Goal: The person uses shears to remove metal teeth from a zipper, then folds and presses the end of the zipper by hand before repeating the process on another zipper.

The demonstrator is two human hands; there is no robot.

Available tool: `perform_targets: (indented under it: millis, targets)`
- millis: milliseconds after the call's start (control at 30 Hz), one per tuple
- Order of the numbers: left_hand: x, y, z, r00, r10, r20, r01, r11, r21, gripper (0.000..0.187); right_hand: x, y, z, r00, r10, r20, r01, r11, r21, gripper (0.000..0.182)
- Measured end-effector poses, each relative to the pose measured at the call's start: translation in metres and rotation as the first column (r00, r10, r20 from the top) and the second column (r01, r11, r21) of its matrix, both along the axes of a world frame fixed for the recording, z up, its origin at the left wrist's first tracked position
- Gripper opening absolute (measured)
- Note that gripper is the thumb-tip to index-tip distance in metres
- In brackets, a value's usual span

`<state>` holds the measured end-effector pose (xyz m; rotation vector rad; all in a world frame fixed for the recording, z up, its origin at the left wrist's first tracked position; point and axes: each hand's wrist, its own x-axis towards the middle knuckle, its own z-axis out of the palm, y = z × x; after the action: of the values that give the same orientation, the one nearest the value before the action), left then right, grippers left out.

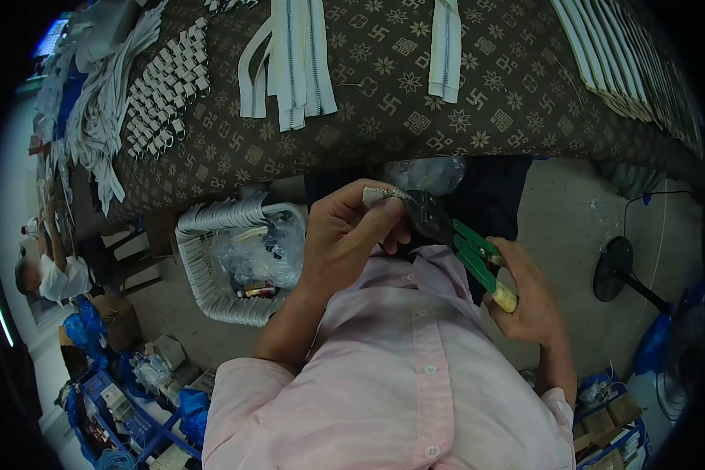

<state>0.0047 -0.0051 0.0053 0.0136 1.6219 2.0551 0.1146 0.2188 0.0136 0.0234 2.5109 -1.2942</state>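
My left hand pinches the end of a white zipper between thumb and fingers, above my lap. Closed round the handles of green-handled pliers is my right hand. The dark head of the pliers meets the zipper end at my left fingertips; the exact contact is hard to make out. On the patterned cloth of the table lie several white zipper strips and a separate one.
Rows of small metal pieces and hanging white strips are at the left. More zippers lie at the right. A white basket holds plastic bags. A fan stands right. Another person sits far left.
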Motion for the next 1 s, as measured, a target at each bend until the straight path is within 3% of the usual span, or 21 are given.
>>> perform_targets:
  millis: [533, 700, 1000]
  targets:
    - [-0.002, -0.001, 0.000, 1.000, -0.007, 0.007, 0.007, 1.000, -0.030, 0.014, -0.002, -0.006, -0.001, 0.999, -0.036, 0.034, 0.035, 0.999, 0.015, 0.058]
    - [-0.003, -0.001, -0.003, 1.000, -0.012, 0.028, 0.013, 0.999, -0.036, 0.013, 0.007, -0.009, -0.015, 0.999, -0.045, -0.019, 0.044, 0.999, -0.016, 0.046]
    - [-0.006, 0.004, -0.006, 0.997, -0.044, -0.064, 0.046, 0.999, 0.024, 0.015, 0.007, -0.021, -0.021, 0.982, -0.163, -0.095, 0.148, 0.978, -0.149, 0.044]
